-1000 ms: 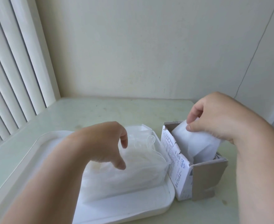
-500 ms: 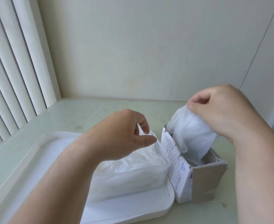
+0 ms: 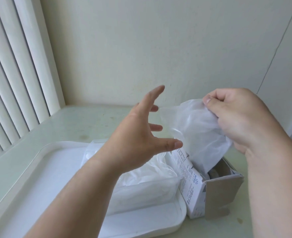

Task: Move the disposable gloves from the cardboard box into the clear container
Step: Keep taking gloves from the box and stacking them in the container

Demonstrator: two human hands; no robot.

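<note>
Pale walls and a greenish desk [image 3: 107, 121] are seen behind a half-finished transfer. A bunch of disposable gloves [image 3: 198, 134] is pinched in the right grip [image 3: 241, 117] just above the cardboard box [image 3: 222, 193], its lower end not yet drawn clear of the opening. The left grip [image 3: 138, 133] is spread wide and empty over the clear container [image 3: 141, 191] (already well stocked), which is set on a white tray [image 3: 30, 169]. What is left in the box cannot be made out.

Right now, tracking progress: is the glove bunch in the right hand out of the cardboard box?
Partly out. The right hand grips the glove bunch above the cardboard box; its lower end dips inside.
</note>
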